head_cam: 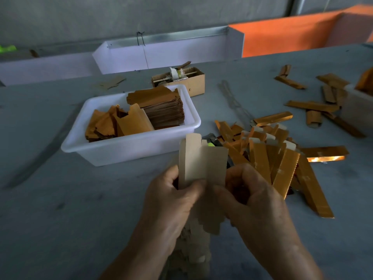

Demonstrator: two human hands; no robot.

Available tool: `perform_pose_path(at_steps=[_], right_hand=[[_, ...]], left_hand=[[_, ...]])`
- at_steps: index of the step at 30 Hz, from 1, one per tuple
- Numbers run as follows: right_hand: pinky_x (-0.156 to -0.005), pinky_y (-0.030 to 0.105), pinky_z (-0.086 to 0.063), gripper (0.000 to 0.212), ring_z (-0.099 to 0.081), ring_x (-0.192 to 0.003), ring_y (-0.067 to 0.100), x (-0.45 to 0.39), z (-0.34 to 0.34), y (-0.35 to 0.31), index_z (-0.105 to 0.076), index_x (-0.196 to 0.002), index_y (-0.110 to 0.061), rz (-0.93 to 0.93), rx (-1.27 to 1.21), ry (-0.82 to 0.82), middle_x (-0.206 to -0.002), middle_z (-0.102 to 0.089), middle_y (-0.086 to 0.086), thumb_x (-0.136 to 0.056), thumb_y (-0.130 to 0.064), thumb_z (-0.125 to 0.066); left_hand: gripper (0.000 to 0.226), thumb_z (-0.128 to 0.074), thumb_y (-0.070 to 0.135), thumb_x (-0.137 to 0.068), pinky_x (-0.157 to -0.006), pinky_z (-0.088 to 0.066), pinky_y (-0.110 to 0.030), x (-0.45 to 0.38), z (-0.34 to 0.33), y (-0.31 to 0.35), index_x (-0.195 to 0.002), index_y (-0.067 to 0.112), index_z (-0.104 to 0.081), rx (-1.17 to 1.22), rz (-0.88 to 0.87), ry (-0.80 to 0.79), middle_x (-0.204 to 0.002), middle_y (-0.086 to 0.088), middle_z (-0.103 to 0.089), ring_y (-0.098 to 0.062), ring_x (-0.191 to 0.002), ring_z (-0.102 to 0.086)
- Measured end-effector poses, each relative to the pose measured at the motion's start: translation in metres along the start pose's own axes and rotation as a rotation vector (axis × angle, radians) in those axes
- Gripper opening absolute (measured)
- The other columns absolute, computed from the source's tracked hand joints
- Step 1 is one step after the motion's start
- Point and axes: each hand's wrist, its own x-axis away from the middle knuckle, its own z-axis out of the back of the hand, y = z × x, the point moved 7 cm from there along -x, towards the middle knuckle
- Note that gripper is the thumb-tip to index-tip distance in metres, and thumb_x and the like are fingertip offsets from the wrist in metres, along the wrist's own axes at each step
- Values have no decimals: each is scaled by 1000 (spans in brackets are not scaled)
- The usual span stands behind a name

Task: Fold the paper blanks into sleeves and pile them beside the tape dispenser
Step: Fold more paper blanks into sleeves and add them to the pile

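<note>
Both hands hold one beige paper blank (203, 164) upright over the grey table, its plain side toward me. My left hand (171, 201) grips its left edge, thumb on the front. My right hand (256, 197) pinches the right side with curled fingers. Under my hands a stack of more blanks (193, 251) stands partly hidden. Just behind the blank sits the tape dispenser (212, 139), mostly hidden. Right of it lies a pile of folded gold sleeves (278, 158).
A white tub (105, 150) at centre left holds stacks of gold and brown blanks (161, 110). Behind it sits a small cardboard box (191, 77). Loose sleeves (312, 106) scatter at the right near another white tub (361, 112). White and orange bins line the back.
</note>
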Motion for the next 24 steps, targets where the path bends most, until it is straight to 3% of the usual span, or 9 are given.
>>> perform_pose_path(at_steps=[4,7,11,13,15,17,19,22,24], right_hand=[[-54,22,-53,33,-66,-59,12,3,-15,-4,-54,-86,-22,-53,-319,-140,-70,-67,-2,-73,-53,-54],[-57,29,-57,31,-67,-62,16,2,-16,-1,-56,-88,-20,-52,-335,-136,-70,-68,1,-76,-48,-52],[-60,25,-57,17,-69,-66,10,0,-17,5,-59,-89,-24,-92,-272,-182,-75,-70,-6,-79,-37,-54],[-57,17,-54,8,-68,-66,6,1,-16,4,-61,-87,-25,-96,-262,-179,-75,-70,-11,-81,-30,-57],[-54,13,-50,18,-65,-66,1,0,-7,6,-58,-85,-29,-100,-208,-73,-76,-67,-17,-72,-41,-57],[-55,16,-52,32,-65,-69,1,-1,3,10,-56,-85,-33,-126,-176,22,-77,-66,-13,-61,-53,-54],[-60,19,-52,36,-66,-72,5,-3,1,13,-61,-84,-30,-184,-268,-22,-78,-68,-7,-59,-55,-55],[-66,24,-53,31,-67,-75,17,-2,-7,15,-68,-77,-19,-271,-490,-128,-76,-69,5,-60,-44,-59],[-69,29,-55,28,-68,-77,22,-2,-7,17,-67,-76,-19,-287,-529,-105,-78,-69,10,-59,-40,-60]], left_hand=[[10,-77,30,-74,-60,-56,-43,6,-8,5,-83,28,-72,-9,-20,-30,-72,-5,-72,-22,-68,-69],[24,-64,41,-70,-71,-54,-50,7,-11,7,-82,22,-72,-11,-17,-154,-78,-13,-70,-31,-77,-67],[19,-67,41,-85,-72,-54,-34,10,-11,11,-80,24,-73,-64,-74,-300,-74,-2,-70,-19,-77,-68],[13,-62,31,-89,-82,-53,-43,8,-8,10,-88,27,-74,-96,-84,-263,-84,-7,-73,-25,-86,-68],[16,-60,30,-88,-85,-52,-39,9,-9,10,-92,23,-74,-72,-63,-307,-90,-11,-73,-30,-92,-67],[21,-61,33,-84,-83,-54,-27,11,-13,10,-97,23,-74,-18,-11,-418,-92,-4,-75,-20,-93,-70],[23,-63,32,-80,-86,-53,-31,14,-16,10,-98,25,-74,-5,21,-508,-95,0,-75,-15,-93,-70],[21,-71,35,-70,-86,-52,-37,11,-13,8,-90,27,-72,-20,38,-445,-89,0,-75,-16,-89,-70],[19,-72,38,-63,-73,-51,-27,8,-8,8,-79,28,-70,-23,17,-330,-75,6,-72,-8,-74,-67]])
